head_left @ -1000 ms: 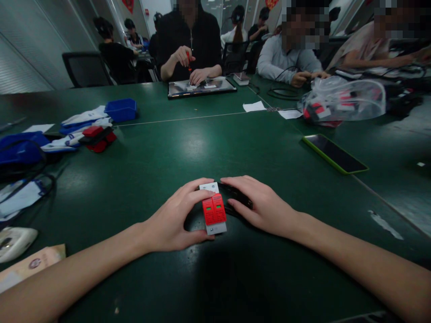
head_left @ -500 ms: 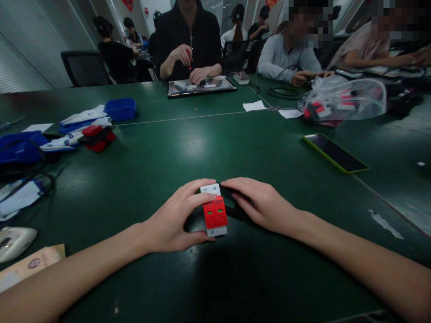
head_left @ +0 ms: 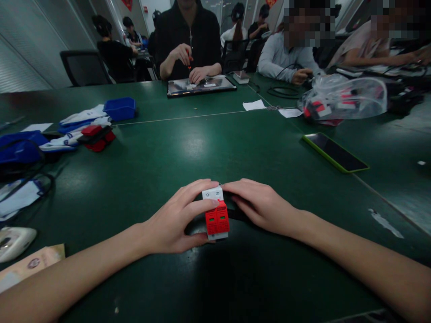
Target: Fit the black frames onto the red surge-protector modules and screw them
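Note:
A small red and white electrical module point(head_left: 216, 215) stands on the green table point(head_left: 215, 143) right in front of me. My left hand point(head_left: 175, 217) wraps round its left side, thumb below and fingers over the white top. My right hand point(head_left: 261, 206) lies at its right side, fingers curled over a dark object point(head_left: 235, 214) that is mostly hidden beneath them.
A phone in a green case point(head_left: 335, 153) lies to the right. A clear bag of red parts point(head_left: 343, 98) sits beyond it. Blue tray point(head_left: 120, 109), gloves, a red-black part point(head_left: 96, 137) and cables lie at left. Other people work on the far side.
The module has tipped a little and shifted slightly toward me. My right hand has closed in over the dark object, hiding more of it.

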`<state>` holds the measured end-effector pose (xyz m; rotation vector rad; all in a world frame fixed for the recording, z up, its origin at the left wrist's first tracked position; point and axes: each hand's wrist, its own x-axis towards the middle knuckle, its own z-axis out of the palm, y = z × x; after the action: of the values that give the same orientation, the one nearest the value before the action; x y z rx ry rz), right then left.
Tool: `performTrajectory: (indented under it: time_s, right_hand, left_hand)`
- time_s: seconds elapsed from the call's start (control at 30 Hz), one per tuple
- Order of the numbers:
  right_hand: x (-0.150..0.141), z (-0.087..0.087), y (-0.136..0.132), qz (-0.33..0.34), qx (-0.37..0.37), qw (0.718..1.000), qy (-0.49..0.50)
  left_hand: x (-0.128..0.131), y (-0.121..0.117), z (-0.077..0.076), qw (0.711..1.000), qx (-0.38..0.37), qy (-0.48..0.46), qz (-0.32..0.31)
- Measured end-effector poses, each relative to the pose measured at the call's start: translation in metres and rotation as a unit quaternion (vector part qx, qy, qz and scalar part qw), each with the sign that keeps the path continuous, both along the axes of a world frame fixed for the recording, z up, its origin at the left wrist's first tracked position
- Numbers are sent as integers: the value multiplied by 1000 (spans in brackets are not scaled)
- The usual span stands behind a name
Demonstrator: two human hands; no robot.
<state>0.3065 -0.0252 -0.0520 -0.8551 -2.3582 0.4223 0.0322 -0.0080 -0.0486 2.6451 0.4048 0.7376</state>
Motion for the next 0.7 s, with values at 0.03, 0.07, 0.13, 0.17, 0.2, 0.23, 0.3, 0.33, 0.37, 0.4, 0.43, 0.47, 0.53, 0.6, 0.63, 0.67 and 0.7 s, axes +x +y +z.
performTrajectory:
  time_s: [0.03, 0.07, 0.13, 0.17, 0.2, 0.23, 0.3, 0.33, 0.37, 0.4, 0.43, 0.47, 0.53, 0.6, 0.63, 0.67, 0.7]
  right_hand:
    - [0, 0, 0, 1, -3, 1000, -2]
    - [0, 1, -1, 1, -5, 1000, -2]
    - [0, 1, -1, 1, -12, 1000, 0]
    - [0, 1, -1, 2, -17, 1000, 2]
    - [0, 1, -1, 3, -24, 1000, 4]
    - [1, 0, -1, 6, -30, 1000, 5]
    - [1, -1, -1, 10, -40, 999, 4]
    - [1, -1, -1, 12, -43, 999, 3]
    - [1, -2, 0, 16, -44, 999, 2]
    - [0, -2, 0, 19, -44, 999, 5]
    - [0, -3, 0, 23, -43, 999, 7]
    - [0, -3, 0, 26, -43, 999, 9]
    - [0, -2, 1, 30, -42, 999, 6]
    - [0, -1, 0, 31, -41, 999, -6]
    - [1, -1, 0, 30, -40, 999, -12]
    - [1, 0, 0, 26, -38, 999, -15]
    - [2, 0, 0, 22, -35, 999, -16]
  left_hand:
    - [0, 0, 0, 1000, 2, 1, -2]
    - [0, 0, -1, 1000, 2, 2, -3]
    - [0, 0, -1, 1000, 6, 1, -5]
    - [0, 0, -1, 1000, 9, 0, -7]
    - [0, 0, -1, 1000, 11, 0, -10]
    - [1, 0, 0, 1000, 14, 0, -12]
    - [2, 0, 1, 1000, 17, -2, -14]
    - [2, 0, 2, 1000, 17, -2, -14]
    - [3, 0, 3, 1000, 15, 0, -15]
    - [4, 0, 3, 1000, 11, 4, -16]
    - [4, -1, 4, 1000, 8, 9, -18]
    - [5, -1, 4, 1000, 4, 17, -20]
    - [4, -1, 4, 999, -5, 34, -19]
    - [3, -1, 3, 999, -20, 45, -15]
    - [2, -1, 2, 998, -30, 47, -13]
    - [2, -1, 1, 998, -42, 48, -11]
    - [1, -1, 1, 997, -53, 48, -11]
